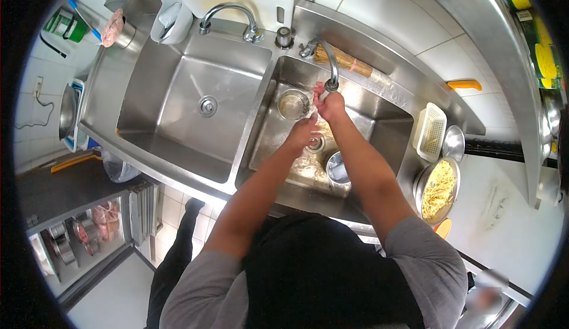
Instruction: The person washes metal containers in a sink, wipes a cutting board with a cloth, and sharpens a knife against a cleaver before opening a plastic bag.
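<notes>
Both hands are over the right-hand steel sink (379, 107), under its curved faucet (333, 62). My right hand (329, 101) is just below the spout, fingers apart and slightly curled, with nothing visible in it. Lower and to the left, my left hand (304, 132) has its fingers stretched toward the right one and also shows nothing held. Beside them in the sink sits a round metal container (293, 104) with liquid in it. A metal cup (338, 168) lies close to my right forearm. Water wets the sink floor around the drain (315, 144).
On the left is a second sink (192, 116) with its own faucet (231, 12). A bamboo brush (344, 59) lies along the back ledge. At right stand a white basket (431, 132) and a bowl of yellowish strips (440, 188). An open refrigerator (77, 234) is lower left.
</notes>
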Demonstrator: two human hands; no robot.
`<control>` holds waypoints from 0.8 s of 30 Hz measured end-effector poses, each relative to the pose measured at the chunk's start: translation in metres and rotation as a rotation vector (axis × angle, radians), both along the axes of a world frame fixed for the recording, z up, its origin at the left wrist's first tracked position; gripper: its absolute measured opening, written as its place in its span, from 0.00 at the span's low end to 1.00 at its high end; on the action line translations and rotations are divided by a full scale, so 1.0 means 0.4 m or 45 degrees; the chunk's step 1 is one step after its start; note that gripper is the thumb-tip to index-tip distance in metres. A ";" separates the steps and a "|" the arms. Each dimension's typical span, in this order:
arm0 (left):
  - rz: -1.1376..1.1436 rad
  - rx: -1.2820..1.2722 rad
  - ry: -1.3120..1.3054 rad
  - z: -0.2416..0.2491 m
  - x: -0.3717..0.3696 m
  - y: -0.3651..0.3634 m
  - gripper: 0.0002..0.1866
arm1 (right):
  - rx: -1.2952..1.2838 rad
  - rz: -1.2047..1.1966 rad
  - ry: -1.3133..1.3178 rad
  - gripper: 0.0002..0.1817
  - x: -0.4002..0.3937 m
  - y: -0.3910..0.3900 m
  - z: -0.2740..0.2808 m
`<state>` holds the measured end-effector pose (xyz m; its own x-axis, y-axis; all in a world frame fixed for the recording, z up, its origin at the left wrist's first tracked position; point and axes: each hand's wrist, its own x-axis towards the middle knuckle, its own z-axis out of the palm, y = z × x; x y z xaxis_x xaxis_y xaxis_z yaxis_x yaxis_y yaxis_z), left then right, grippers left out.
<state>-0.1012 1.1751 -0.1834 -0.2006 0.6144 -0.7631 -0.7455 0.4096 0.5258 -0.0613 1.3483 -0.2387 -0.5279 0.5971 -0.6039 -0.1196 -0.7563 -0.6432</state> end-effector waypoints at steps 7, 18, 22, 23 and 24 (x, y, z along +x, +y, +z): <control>0.570 0.561 -0.388 -0.232 -0.072 0.271 0.19 | 0.542 0.149 -0.151 0.15 -0.017 -0.121 0.146; -0.310 0.255 1.375 0.002 -0.201 0.147 0.07 | 0.877 0.731 -0.807 0.09 0.057 0.031 0.019; 0.097 -0.096 1.422 0.006 -0.321 0.211 0.12 | 1.570 0.899 -1.119 0.10 -0.005 -0.011 0.084; 0.111 -0.130 1.467 0.029 -0.340 0.233 0.15 | 1.262 0.795 -0.888 0.10 -0.009 -0.016 0.114; 0.123 -0.166 1.512 0.053 -0.350 0.260 0.19 | 0.951 0.687 -0.661 0.10 -0.012 -0.021 0.138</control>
